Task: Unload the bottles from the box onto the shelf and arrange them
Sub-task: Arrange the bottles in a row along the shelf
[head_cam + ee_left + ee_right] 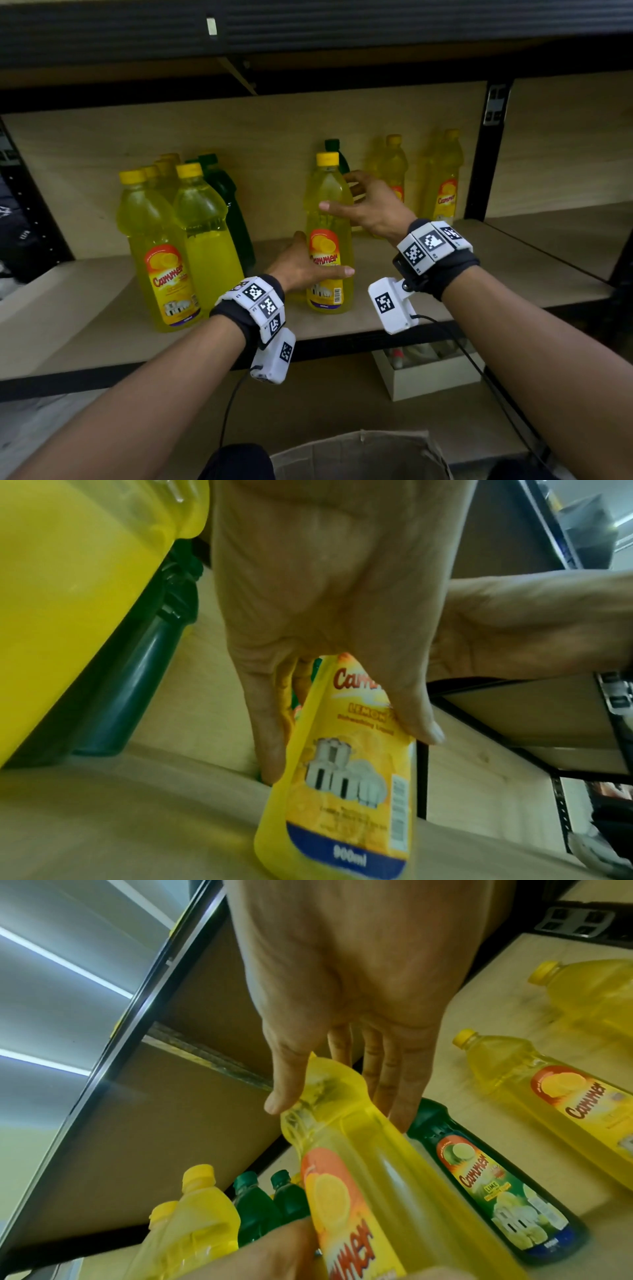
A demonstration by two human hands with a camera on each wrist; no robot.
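Observation:
A yellow Cammer bottle [328, 219] [342, 818] [377, 1177] stands upright on the wooden shelf [102, 325], mid-front. My left hand [318, 263] [349, 750] grips its lower body, thumb across the label and fingers behind. My right hand [346, 197] [339, 1110] holds its shoulder below the cap, thumb in front, fingers at the back. A green lime bottle [337, 150] [486, 1183] stands right behind it. The cardboard box [359, 452] lies below me; its inside is hidden.
Several yellow bottles [161, 240] and green ones [226, 205] are grouped at the left of the shelf. Two more yellow bottles [445, 181] stand at the back right by a black upright post [486, 154]. A small white box [428, 377] sits on the lower level.

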